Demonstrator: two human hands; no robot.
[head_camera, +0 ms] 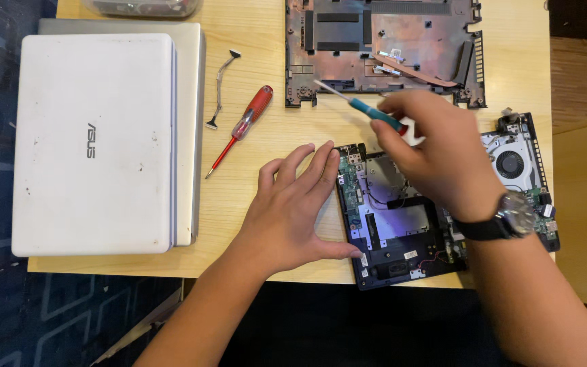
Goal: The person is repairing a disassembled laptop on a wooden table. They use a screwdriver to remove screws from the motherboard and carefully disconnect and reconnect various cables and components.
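Head view: right hand (436, 153) grips a blue screwdriver (365, 107) over the opened laptop (402, 228); left hand (293, 204), open, rests flat beside it.

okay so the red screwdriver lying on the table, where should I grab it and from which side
Grip the red screwdriver by its thick red and clear handle, the upper-right end, probably coming from above. It lies flat and diagonal on the wooden table, thin shaft pointing lower left, with bare wood on both sides. The left hand rests nearest; the right hand already holds a blue-handled screwdriver.
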